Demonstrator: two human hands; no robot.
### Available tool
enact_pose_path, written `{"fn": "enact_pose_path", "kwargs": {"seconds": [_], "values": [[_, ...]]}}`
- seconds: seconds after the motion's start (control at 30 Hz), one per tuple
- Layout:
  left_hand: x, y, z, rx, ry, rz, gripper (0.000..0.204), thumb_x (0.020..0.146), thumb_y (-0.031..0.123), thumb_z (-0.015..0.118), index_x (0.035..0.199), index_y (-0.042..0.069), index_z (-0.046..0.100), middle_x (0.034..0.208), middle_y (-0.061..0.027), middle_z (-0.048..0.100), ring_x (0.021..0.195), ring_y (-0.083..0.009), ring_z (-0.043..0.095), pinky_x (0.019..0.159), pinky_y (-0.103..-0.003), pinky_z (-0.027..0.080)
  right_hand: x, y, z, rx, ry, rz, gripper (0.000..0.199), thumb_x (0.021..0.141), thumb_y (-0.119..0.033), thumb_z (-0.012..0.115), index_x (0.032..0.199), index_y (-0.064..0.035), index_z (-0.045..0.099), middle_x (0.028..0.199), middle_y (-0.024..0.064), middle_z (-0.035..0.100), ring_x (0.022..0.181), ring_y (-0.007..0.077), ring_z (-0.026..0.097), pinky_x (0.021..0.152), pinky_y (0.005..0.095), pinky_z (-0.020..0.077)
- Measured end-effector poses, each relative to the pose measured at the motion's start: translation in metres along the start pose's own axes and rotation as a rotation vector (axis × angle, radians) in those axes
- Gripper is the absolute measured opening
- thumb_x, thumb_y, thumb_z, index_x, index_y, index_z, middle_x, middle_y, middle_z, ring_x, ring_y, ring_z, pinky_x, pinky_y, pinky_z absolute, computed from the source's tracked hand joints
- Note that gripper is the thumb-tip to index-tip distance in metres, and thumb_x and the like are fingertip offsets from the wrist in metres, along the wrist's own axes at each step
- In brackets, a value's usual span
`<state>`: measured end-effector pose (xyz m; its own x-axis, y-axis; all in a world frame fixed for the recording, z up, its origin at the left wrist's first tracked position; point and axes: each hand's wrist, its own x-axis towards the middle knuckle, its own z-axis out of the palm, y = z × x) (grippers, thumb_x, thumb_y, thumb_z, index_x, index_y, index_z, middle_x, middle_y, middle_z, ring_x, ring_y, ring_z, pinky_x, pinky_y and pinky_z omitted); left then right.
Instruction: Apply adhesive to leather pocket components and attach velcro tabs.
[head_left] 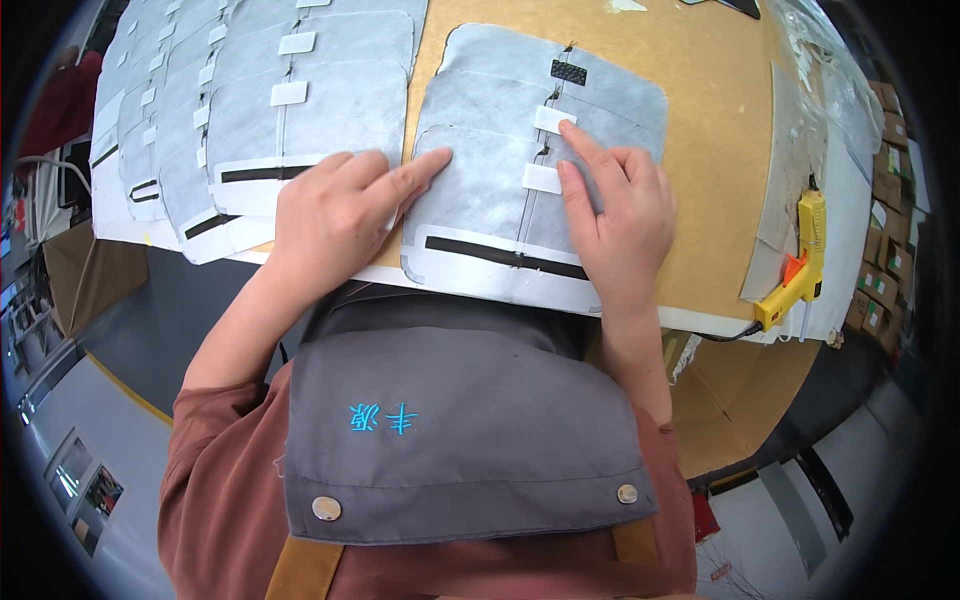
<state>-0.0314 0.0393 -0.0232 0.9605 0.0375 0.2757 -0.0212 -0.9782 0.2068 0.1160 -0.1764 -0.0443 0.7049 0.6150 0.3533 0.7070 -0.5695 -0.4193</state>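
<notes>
Overlapping pale grey fabric panels (480,200) lie in front of me, with a black strip (470,250) along the near edge. Down their middle run a thin wire, white rectangular pads (541,179) and a black textured patch (569,73) at the far end. My right hand (630,215) rests over the right side, index fingertip on the farther white pad and thumb by the nearer one, fingers apart. My left hand (335,215) lies at the panels' left edge, index finger stretched onto the fabric, other fingers curled; nothing shows in it.
More overlapping grey panels (250,130) with white pads and black strips cover the table's left side. A yellow glue gun (802,260) lies near the right edge of the brown tabletop (715,220). Clear plastic film (815,60) is at the far right; cardboard boxes (885,240) stand beyond.
</notes>
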Motion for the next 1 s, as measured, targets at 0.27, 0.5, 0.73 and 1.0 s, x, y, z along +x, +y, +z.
{"fn": "enact_pose_path", "kwargs": {"seconds": [0.27, 0.5, 0.73, 1.0], "values": [[-0.026, 0.008, -0.01, -0.093, 0.012, -0.026, 0.047, 0.075, 0.005, 0.077, 0.12, 0.019, 0.072, 0.063, 0.0004, 0.045, 0.055, -0.0142, 0.046, 0.048, -0.03, 0.038, -0.003, -0.001, 0.002, -0.015, 0.01, 0.0, 0.029, 0.085, -0.027, 0.073, 0.114, -0.0269, 0.074, 0.083, -0.0017, 0.054, 0.078, 0.0181, 0.055, 0.069, 0.0347, 0.043], [-0.045, -0.007, -0.029, -0.081, -0.051, 0.078, 0.036, 0.066, 0.0, 0.073, 0.099, 0.015, 0.072, 0.063, -0.0002, 0.045, 0.056, -0.0171, 0.049, 0.049, -0.032, 0.04, -0.004, 0.002, 0.002, -0.011, 0.02, -0.022, 0.029, 0.086, -0.028, 0.072, 0.115, -0.0258, 0.073, 0.084, -0.0012, 0.055, 0.08, 0.0187, 0.056, 0.071, 0.0345, 0.0439], [-0.07, -0.014, -0.042, -0.125, 0.077, 0.008, 0.031, 0.065, -0.003, 0.07, 0.092, 0.012, 0.07, 0.064, -0.0018, 0.047, 0.057, -0.0186, 0.05, 0.049, -0.033, 0.039, -0.009, -0.022, -0.008, -0.179, 0.123, -0.22, 0.043, 0.083, -0.032, 0.075, 0.123, -0.0177, 0.067, 0.098, 0.0009, 0.061, 0.087, 0.0194, 0.058, 0.082, 0.0374, 0.0417], [0.003, -0.03, -0.026, 0.063, 0.021, 0.216, 0.052, 0.072, 0.007, 0.071, 0.121, 0.024, 0.07, 0.075, 0.0012, 0.056, 0.07, -0.0167, 0.058, 0.059, -0.031, 0.049, -0.037, -0.093, 0.004, 0.06, -0.3, -0.519, 0.056, 0.084, -0.039, 0.071, 0.128, -0.0065, 0.061, 0.135, 0.0076, 0.06, 0.13, 0.0233, 0.052, 0.108, 0.0438, 0.0341]]}}
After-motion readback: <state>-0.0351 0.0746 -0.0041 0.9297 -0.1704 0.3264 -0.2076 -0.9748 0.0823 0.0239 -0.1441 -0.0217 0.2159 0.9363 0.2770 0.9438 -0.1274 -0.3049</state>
